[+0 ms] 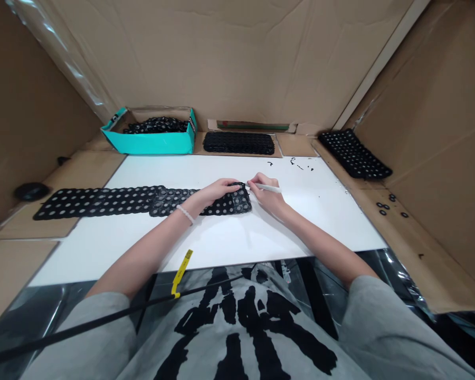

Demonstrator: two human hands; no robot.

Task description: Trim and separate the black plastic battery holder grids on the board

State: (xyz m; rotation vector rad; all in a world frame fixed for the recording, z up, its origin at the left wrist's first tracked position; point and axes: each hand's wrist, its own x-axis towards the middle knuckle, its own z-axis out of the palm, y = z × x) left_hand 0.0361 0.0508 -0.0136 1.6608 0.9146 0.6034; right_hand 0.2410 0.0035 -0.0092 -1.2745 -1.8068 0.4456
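On the white board lies a long black sheet of joined rings, its rows of round holes showing the white beneath. Its right-hand stretch looks doubled or overlapped in places. My left hand rests across this stretch, thumb and fingers gripping its upper right corner. In my right hand is a slim white pen-like tool, held like a pencil. Its tip meets the sheet's corner beside my left fingertips; the tip itself is too small to make out.
A turquoise box of loose black ring pieces stands at the back left. Beside it is a stack of black sheets. Another holed sheet lies at the right, with several loose rings nearer. Black scraps dot the white board.
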